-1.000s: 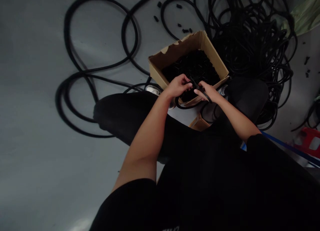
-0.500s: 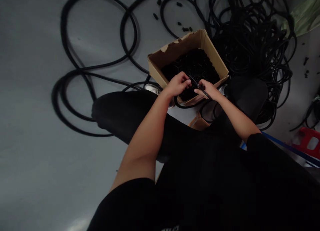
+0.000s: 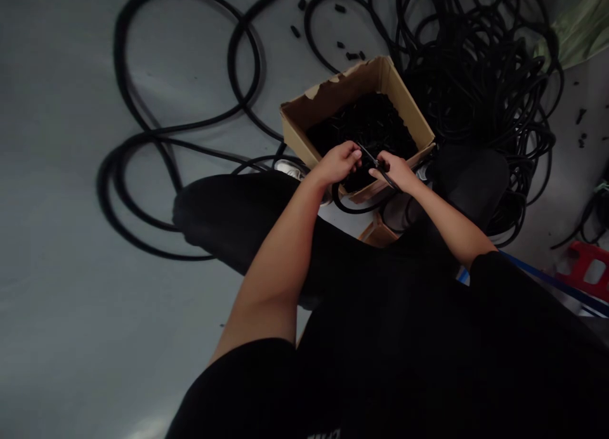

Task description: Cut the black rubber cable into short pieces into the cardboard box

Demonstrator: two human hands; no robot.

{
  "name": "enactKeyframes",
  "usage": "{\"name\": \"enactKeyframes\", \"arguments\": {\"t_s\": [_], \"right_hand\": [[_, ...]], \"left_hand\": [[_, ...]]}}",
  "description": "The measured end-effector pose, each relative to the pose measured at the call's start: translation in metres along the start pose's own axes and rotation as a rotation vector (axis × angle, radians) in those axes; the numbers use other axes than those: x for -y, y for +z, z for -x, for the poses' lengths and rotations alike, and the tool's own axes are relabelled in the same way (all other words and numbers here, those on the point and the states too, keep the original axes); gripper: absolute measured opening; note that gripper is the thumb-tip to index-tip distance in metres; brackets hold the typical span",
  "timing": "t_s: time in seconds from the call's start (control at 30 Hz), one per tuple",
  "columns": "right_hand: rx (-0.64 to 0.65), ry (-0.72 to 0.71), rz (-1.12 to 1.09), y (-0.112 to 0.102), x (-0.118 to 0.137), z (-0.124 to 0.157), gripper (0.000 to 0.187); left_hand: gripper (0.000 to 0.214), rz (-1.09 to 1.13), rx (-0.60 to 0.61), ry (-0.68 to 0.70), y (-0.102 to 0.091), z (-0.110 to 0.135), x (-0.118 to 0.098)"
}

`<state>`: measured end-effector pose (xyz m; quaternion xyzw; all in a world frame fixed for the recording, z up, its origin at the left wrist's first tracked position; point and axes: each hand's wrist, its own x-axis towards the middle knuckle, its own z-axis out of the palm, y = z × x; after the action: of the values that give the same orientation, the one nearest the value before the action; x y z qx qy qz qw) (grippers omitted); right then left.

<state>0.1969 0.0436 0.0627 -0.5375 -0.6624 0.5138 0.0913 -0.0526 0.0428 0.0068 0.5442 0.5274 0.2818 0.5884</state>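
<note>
L hand (image 3: 339, 163), fingers curled tight together, closes on black rubber cord (image 3: 354, 209) over cardboard box (image 3: 333, 96), box at 12 o'clock from lap. R hand (image 3: 397, 172) pinches slim dark snips (image 3: 380, 166) betw. thumb & fingers, tips toward L hand. Short black cord bits (image 3: 366, 125) fill box; tangled cord heap (image 3: 476, 65) at 1 o'clock, red stool (image 3: 587, 271) at 4.
</note>
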Motion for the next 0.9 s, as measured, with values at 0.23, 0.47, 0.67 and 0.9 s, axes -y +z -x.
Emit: {"name": "enactKeyframes", "arguments": {"t_s": [0.23, 0.47, 0.67, 0.9], "right_hand": [[-0.063, 0.034, -0.057, -0.001, -0.009, -0.009, 0.071], [-0.014, 0.005, -0.021, -0.011, -0.011, -0.010, 0.062], [-0.016, 0.013, 0.024, -0.016, -0.005, -0.008, 0.055], [-0.009, 0.023, 0.019, -0.013, -0.008, -0.004, 0.048]], "left_hand": [[0.055, 0.107, -0.061, -0.027, 0.000, 0.000, 0.002], [0.059, 0.048, 0.026, 0.016, -0.001, 0.006, -0.007], [0.050, 0.008, 0.005, 0.008, -0.003, 0.005, 0.001], [0.029, -0.078, 0.004, -0.043, -0.010, 0.004, 0.005]]}}
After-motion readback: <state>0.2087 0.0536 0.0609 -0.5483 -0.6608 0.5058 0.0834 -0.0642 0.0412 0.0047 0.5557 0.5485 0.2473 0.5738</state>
